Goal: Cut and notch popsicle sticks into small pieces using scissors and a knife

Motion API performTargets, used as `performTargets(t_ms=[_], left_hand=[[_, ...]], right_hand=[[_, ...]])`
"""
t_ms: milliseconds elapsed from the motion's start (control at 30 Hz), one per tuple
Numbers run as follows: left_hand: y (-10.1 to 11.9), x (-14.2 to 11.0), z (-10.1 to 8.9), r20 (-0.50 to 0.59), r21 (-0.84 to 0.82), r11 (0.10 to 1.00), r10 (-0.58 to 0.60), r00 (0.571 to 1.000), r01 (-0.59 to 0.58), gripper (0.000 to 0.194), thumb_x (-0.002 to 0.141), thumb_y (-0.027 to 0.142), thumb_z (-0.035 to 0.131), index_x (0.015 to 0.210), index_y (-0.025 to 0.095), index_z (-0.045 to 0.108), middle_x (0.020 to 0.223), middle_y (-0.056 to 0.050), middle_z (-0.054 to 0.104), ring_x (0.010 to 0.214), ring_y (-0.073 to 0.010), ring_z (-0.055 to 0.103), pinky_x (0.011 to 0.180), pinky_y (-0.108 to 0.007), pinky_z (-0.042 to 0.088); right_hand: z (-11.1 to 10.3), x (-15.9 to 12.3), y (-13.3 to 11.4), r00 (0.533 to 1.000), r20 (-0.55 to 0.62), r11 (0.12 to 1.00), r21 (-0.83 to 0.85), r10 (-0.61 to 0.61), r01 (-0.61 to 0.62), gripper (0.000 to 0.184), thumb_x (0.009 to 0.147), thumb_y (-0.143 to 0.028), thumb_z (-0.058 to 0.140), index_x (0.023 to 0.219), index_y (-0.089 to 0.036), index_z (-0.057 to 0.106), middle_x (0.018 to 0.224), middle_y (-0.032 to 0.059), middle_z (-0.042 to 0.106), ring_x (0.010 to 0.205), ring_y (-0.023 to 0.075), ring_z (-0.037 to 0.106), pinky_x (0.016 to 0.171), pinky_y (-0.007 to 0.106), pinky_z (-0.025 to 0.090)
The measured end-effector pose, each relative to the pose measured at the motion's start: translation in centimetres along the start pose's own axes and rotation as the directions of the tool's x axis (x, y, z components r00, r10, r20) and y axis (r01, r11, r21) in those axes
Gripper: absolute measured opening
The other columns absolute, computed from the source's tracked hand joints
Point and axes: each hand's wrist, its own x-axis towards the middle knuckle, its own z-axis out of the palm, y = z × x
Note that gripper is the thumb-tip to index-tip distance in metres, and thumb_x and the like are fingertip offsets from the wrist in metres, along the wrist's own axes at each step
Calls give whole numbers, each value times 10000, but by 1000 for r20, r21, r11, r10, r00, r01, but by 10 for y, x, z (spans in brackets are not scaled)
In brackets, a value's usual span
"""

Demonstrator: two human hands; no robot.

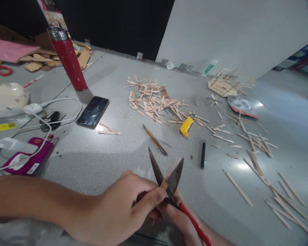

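Observation:
My left hand pinches a short wooden stick between thumb and fingers. That stick lies between the spread blades of a pair of scissors with red handles. Wrapped round those handles is my right hand, partly cut off by the lower edge of the view. Just beyond the blade tips, a brown pencil-like tool rests on the grey table. A yellow cutter and a slim black rod lie farther right.
Many wooden sticks are heaped mid-table, with more scattered right. A phone, a red flask, a purple power bank with white cables and keys occupy the left. A stick frame stands at the back right.

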Motion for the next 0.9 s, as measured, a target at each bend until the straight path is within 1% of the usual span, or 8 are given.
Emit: performTargets(t_ms=[100, 233, 400, 500, 567, 667, 800, 900], left_hand=[[0, 0, 0, -5, 16, 1000, 0, 1000, 0, 470, 1066, 411, 455, 667, 169, 512, 587, 56, 418, 549, -77, 375, 535, -163, 346], [-2, 0, 2, -18, 14, 1000, -2, 1000, 2, 490, 1081, 438, 406, 701, 163, 548, 619, 33, 503, 580, -81, 449, 544, -166, 356], [-2, 0, 3, -18, -39, 999, -4, 1000, 3, 496, 1075, 462, 428, 728, 152, 602, 669, 6, 587, 617, -89, 524, 575, -171, 389], [-2, 0, 3, -21, -59, 998, -26, 999, 25, 512, 1070, 483, 415, 701, 163, 570, 596, 34, 488, 545, -82, 425, 512, -179, 338], [-2, 1, 3, -18, -96, 994, -51, 999, 49, 520, 1066, 510, 400, 700, 172, 551, 560, 53, 420, 506, -82, 355, 468, -189, 290], [-4, 2, 4, -26, -172, 983, -68, 997, 63, 521, 1055, 549, 412, 706, 178, 526, 555, 54, 425, 486, -79, 348, 442, -196, 262], [-6, 2, 6, -81, -262, 965, -41, 996, 18, 562, 1026, 639, 449, 706, 181, 511, 523, 59, 429, 450, -70, 332, 416, -207, 214], [-3, 2, 3, -132, -337, 940, 9, 991, -54, 573, 998, 694, 475, 740, 184, 522, 484, 81, 399, 425, -65, 298, 413, -203, 187]], right_hand=[[1, 1, -1, 1000, -17, 1000, 3, 4, -4, 498, 974, -649, 521, 822, -200, 676, 747, 37, 594, 663, 166, 539, 630, 303, 506], [4, 0, 0, 999, -44, 999, 35, 19, -18, 468, 972, -629, 549, 786, -211, 646, 714, 21, 580, 635, 161, 535, 617, 301, 478], [6, 1, 1, 998, -44, 994, 105, 44, -40, 473, 970, -629, 560, 787, -203, 652, 678, -3, 521, 608, 142, 483, 592, 285, 422], [4, 2, 2, 999, -19, 993, 110, 41, -39, 489, 954, -663, 557, 793, -206, 618, 694, 1, 503, 629, 151, 471, 609, 296, 426], [1, 3, 1, 999, 18, 994, 106, 34, -36, 521, 934, -715, 544, 784, -217, 576, 718, 12, 494, 664, 171, 488, 643, 316, 456], [-5, 1, -3, 994, 94, 996, 64, 49, -55, 550, 918, -762, 527, 819, -223, 575, 784, 42, 530, 765, 212, 546, 748, 358, 503], [-14, -3, -4, 997, 77, 999, 25, 28, -30, 502, 936, -719, 545, 950, -222, 613, 897, 68, 607, 863, 229, 588, 823, 365, 508], [-21, -7, 2, 993, 66, 995, -42, 96, -94, 524, 955, -718, 516, 1045, -216, 635, 948, 85, 651, 892, 243, 616, 827, 371, 516]])
